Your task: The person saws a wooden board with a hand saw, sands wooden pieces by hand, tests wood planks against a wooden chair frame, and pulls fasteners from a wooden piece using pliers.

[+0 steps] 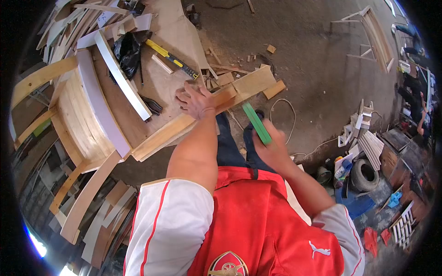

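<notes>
A straight, narrow green bar (257,123) slants just beside a pale wooden board (255,83). The right hand (272,145) curls its fingers around the nearer end, the far end jutting out; the left hand (197,101) rests, fingers spread, on the tan wooden benchtop (162,87).

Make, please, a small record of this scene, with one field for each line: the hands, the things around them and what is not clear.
Left hand: fingers spread at the edge of the wooden work surface
Right hand: closed around a green bar
On the surface: yellow-and-black tool, black plastic bag
Far right: tyre
Unclear: whether the green bar touches the wooden board
</notes>
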The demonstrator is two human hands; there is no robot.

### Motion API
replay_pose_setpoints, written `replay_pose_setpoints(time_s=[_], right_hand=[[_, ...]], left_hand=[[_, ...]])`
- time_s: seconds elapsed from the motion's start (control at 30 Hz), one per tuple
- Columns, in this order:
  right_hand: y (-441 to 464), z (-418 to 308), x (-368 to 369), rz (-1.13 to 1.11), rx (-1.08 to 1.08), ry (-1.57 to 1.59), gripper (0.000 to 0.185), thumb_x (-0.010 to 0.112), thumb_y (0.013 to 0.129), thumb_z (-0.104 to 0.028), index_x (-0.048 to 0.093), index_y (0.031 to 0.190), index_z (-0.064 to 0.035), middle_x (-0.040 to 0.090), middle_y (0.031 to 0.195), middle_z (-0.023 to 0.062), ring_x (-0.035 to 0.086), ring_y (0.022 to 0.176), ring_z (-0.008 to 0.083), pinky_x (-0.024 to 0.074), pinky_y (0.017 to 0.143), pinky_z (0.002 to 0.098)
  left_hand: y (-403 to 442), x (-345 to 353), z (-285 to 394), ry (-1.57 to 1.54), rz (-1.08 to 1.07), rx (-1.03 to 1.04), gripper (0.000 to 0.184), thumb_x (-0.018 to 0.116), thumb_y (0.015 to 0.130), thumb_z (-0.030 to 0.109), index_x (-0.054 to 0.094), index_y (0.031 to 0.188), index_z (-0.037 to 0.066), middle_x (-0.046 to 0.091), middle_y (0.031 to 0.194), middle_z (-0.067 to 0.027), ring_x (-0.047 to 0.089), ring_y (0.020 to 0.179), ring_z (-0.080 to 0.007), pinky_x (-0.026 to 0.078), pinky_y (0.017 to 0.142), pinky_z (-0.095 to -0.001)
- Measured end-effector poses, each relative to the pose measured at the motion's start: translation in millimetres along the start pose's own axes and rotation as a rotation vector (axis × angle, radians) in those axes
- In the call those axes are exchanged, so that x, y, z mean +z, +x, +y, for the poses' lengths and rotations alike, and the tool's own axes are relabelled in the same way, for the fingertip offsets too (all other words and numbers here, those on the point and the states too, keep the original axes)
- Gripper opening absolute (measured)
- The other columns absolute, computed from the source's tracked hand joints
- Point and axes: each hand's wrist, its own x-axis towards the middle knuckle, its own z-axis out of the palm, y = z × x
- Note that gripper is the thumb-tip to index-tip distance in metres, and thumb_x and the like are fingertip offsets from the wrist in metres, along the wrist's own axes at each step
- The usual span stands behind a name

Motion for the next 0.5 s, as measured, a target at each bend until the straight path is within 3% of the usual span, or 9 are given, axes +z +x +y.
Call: replay_pose_setpoints(time_s=[0.33, 0.5], right_hand=[[-19.6, -7.4, -9.3, 0.024, 0.017, -0.011, 0.018, 0.068, 0.09, -0.009, 0.053, 0.098, -0.0041, 0.063, 0.078, 0.026, 0.064, 0.083, 0.0502, 0.0493, 0.063, 0.0537], [21.3, 2.1, 10.7, 0.024, 0.024, -0.022, 0.017, 0.069, 0.089, -0.01, 0.055, 0.096, -0.0054, 0.065, 0.08, 0.0248, 0.066, 0.083, 0.0491, 0.051, 0.064, 0.0524]], left_hand=[[1.3, -7.7, 3.0, 0.011, -0.043, -0.018, 0.065, 0.057, 0.096, 0.047, 0.04, 0.154, 0.023, 0.029, 0.162, -0.0222, 0.026, 0.15, -0.0432, 0.029, 0.116, -0.0602], [2.5, -8.7, 4.2, -0.014, -0.054, -0.03, 0.066, 0.058, 0.095, 0.046, 0.04, 0.155, 0.024, 0.03, 0.161, -0.0202, 0.026, 0.15, -0.0427, 0.027, 0.116, -0.0592]])
